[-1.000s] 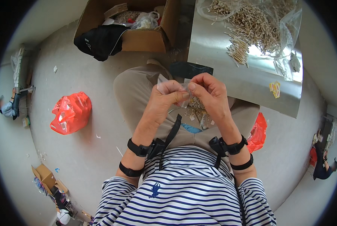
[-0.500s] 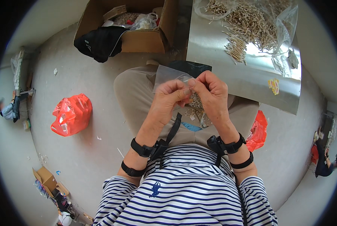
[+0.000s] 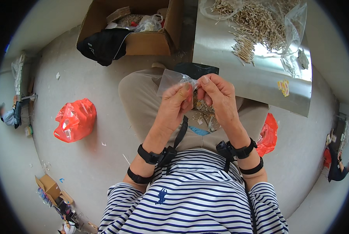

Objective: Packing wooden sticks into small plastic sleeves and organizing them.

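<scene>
A small clear plastic bag (image 3: 166, 82) is stretched between my hands above my lap. My left hand (image 3: 173, 102) is closed, pinching the bag between thumb and fingers. Fingertips of my right hand (image 3: 220, 97) pinch the bag's gathered edge, close beside the left fingertips. Whether anything lies inside the bag, I cannot tell. Beneath the hands, partly hidden, small tan bits or sticks (image 3: 202, 107) lie between my legs.
A metal-topped table (image 3: 252, 80) at the far right bears a heap of thin tan sticks (image 3: 260, 29) and a small yellow packet (image 3: 283, 88). Beyond my knees stands an open cardboard box (image 3: 149, 43) with a black cloth. Red plastic bags (image 3: 76, 120) sit on the floor either side.
My left fingers have slid along the bag, which is now more bunched near the fingertips. The right hand has shifted slightly, its fingers curling further under.
</scene>
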A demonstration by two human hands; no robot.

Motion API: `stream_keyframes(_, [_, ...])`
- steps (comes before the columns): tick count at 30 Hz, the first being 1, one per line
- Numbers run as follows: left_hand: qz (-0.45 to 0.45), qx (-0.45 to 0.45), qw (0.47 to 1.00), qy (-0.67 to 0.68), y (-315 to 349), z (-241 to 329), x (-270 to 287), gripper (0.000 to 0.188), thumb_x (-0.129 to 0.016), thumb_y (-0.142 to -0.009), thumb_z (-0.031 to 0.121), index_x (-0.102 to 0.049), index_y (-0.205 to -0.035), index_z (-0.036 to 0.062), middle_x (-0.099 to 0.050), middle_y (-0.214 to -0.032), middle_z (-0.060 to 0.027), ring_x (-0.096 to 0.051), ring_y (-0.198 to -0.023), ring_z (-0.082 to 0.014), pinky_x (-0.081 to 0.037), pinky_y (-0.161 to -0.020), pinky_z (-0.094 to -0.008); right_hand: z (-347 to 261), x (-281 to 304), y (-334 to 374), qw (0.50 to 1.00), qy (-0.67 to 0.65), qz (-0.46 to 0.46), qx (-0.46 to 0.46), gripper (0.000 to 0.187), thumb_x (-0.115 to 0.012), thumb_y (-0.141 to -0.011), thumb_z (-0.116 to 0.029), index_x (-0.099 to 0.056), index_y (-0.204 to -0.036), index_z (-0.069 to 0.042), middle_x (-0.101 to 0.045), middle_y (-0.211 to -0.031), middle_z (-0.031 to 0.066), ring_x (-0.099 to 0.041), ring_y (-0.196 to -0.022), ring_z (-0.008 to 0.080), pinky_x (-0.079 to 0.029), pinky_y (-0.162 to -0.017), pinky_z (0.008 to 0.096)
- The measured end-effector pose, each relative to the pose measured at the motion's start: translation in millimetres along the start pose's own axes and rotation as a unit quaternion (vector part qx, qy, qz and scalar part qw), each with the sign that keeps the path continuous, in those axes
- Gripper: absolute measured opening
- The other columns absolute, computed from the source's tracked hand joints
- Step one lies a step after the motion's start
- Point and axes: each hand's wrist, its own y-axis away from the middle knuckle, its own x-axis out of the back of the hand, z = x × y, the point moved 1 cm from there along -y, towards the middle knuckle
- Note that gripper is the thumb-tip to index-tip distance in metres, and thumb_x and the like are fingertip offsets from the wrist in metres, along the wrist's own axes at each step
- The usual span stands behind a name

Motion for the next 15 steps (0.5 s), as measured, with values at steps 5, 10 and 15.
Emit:
stream_keyframes(5, [0.002,0.027,0.995,-0.094,4,5,-4,0.026,-0.069,-0.103,0.031,-0.067,-0.093,0.0071,-0.056,-0.075,0.0039,-0.047,-0.066,-0.0057,-0.038,-0.061,-0.0228,5,1,-4,1.000,0.011,0.006,0.009,0.022,-0.068,-0.103,-0.024,-0.069,-0.091,-0.006,-0.059,-0.069,-0.0052,-0.043,-0.060,0.0011,-0.032,-0.054,0.0194])
stream_keyframes(10, [0.056,-0.007,0.993,-0.099,2,14,-3,0.021,-0.074,-0.099,0.027,-0.071,-0.095,0.0061,-0.066,-0.084,0.0012,-0.057,-0.074,-0.0084,-0.048,-0.071,-0.0237,10,2,-6,0.998,0.060,0.014,0.010,0.022,-0.067,-0.103,-0.023,-0.069,-0.091,-0.006,-0.058,-0.069,-0.0053,-0.044,-0.061,0.0004,-0.031,-0.055,0.0192])
stream_keyframes(15, [0.039,-0.025,0.996,-0.074,-5,8,17,0.014,-0.073,-0.099,0.021,-0.073,-0.095,0.0073,-0.068,-0.086,-0.0008,-0.060,-0.077,-0.0106,-0.049,-0.071,-0.0254,9,-3,-10,0.996,0.093,0.013,0.003,0.023,-0.067,-0.104,-0.024,-0.069,-0.091,-0.006,-0.058,-0.069,-0.0054,-0.044,-0.061,0.0005,-0.032,-0.055,0.0194])
